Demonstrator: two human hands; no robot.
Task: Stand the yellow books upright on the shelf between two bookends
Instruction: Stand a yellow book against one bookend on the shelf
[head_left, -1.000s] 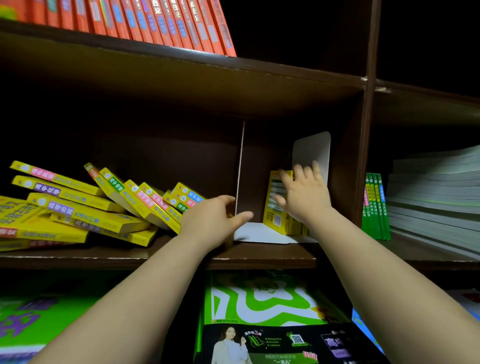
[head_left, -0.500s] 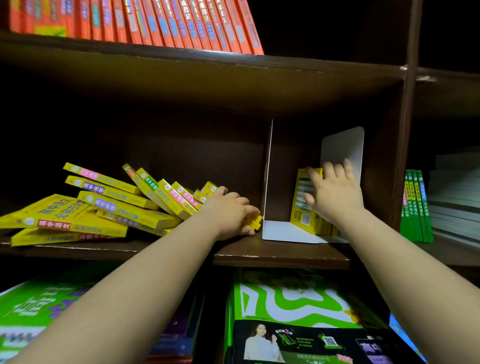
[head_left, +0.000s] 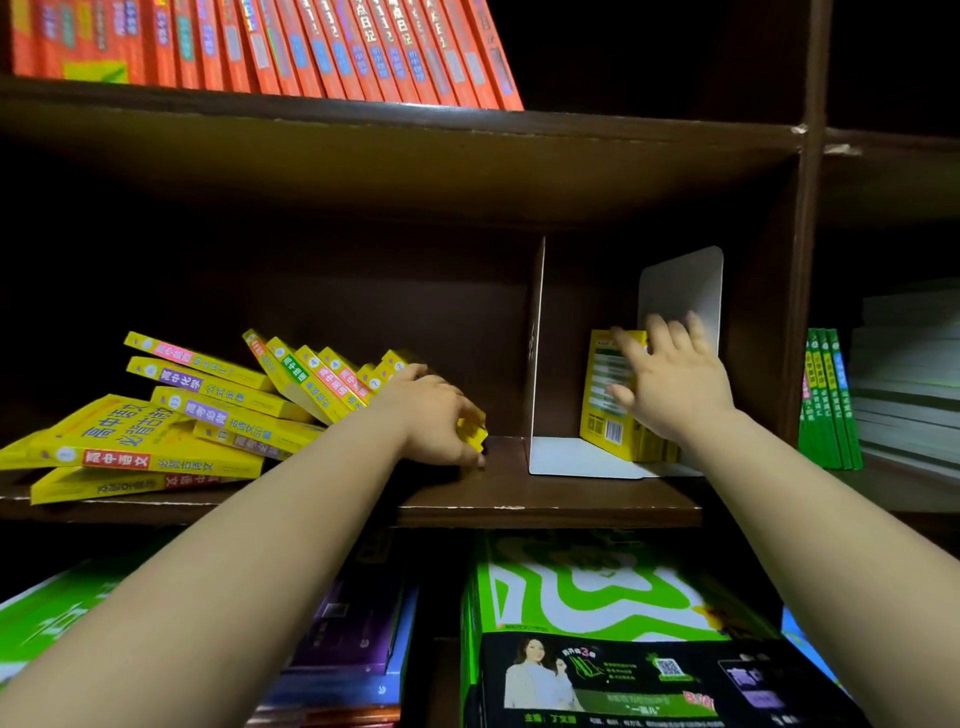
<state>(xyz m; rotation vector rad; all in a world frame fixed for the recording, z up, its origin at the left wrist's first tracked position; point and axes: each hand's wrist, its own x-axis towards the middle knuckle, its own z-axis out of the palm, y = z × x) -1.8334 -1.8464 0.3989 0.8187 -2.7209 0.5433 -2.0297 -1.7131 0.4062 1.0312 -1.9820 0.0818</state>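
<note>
Left hand (head_left: 436, 421) now round yellow book (head_left: 471, 434), bookend (head_left: 535, 353) beside.

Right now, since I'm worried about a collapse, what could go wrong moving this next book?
The leaning yellow books sit right beside the yellow book in the grip of your left hand; pulling it out may let them slide. The upright books stand apart from the left bookend, so they could tip if your right hand lets go. That bookend also stands in the book's direct path.
</note>
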